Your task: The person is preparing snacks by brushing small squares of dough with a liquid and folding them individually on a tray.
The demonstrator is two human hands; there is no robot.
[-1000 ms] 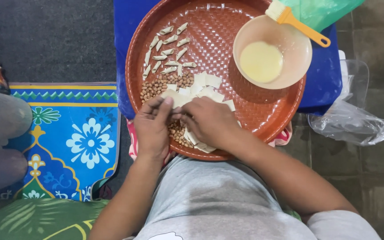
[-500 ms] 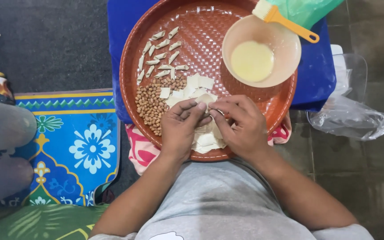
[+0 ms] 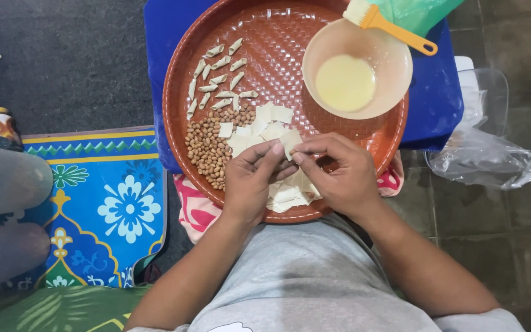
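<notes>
Both hands meet over the near part of a round brown woven tray (image 3: 278, 37). My left hand (image 3: 254, 178) and my right hand (image 3: 339, 175) pinch one small pale wrapper square (image 3: 290, 141) between their fingertips. Under and beside them lies a heap of loose wrapper squares (image 3: 259, 129), with more near the tray's front rim (image 3: 287, 197). A pile of peanuts (image 3: 207, 147) sits left of the hands. Several rolled, filled pieces (image 3: 219, 80) lie in rows at the tray's upper left.
A pale bowl of yellowish liquid (image 3: 346, 83) stands on the tray's right, an orange-handled brush (image 3: 388, 24) across its rim. The tray rests on a blue stool (image 3: 437, 104). A clear plastic bag (image 3: 487, 157) lies right; a patterned blue mat (image 3: 112, 203) and a small bottle (image 3: 1, 126) lie left.
My hands rose from the front rim toward the tray's middle, and they now hold a wrapper square up between the fingertips. The camera view shifted slightly.
</notes>
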